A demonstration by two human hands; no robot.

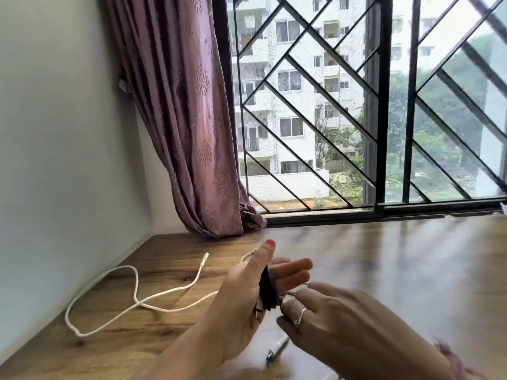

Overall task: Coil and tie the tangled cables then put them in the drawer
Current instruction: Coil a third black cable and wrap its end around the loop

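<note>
The big brown wooden table (384, 270) holds a long white cable (131, 294), lying loose near its left edge. Over the front middle, the left hand (241, 305) holds a small black cable bundle (267, 292), thumb up. The right hand (329, 322) pinches something thin beside it; I cannot tell what. I think she is tying the black bundle. Next comes coiling the white one.

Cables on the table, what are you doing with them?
A person is bundling a black cable. It is wound around the left hand, whose thumb sticks up, and the right hand pinches something thin beside the bundle, perhaps the cable's end. A white cable lies loose and uncoiled on the wooden table, left of the hands. No drawer is in view.
</note>
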